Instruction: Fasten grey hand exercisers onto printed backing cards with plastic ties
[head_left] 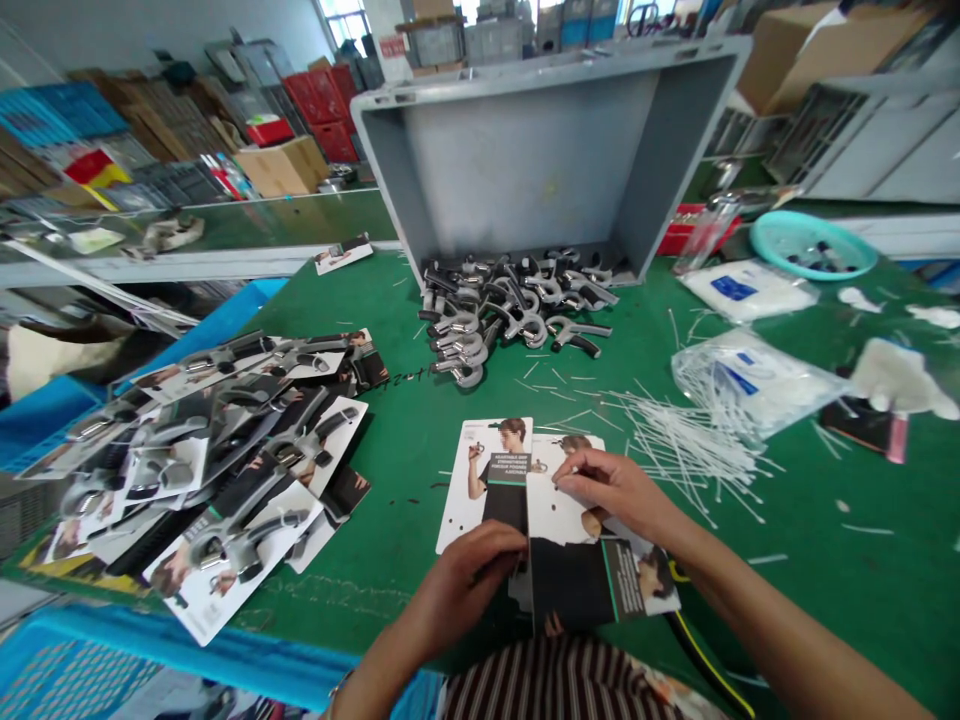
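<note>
Several printed cards lie at the table's front edge, before the striped clothing. My left hand (469,590) is closed at the left side of the nearer card (574,585); its fingertips are partly hidden there. Over the upper part of that card is my right hand (611,490), thumb and fingers pinched together; whatever is between them is too small to name. A white and black card (472,480) lies behind my left hand. White zip ties (675,450) are spread right of my right hand. Grey and black hand grips (517,305) are heaped farther back.
A grey crate (532,160) stands on its side behind the heaped grips. Carded grips (247,450) are piled at the left. Bags of ties (757,380), a turquoise bowl (814,245) and a white glove (900,375) lie at the right. A blue basket (67,665) is at the front left.
</note>
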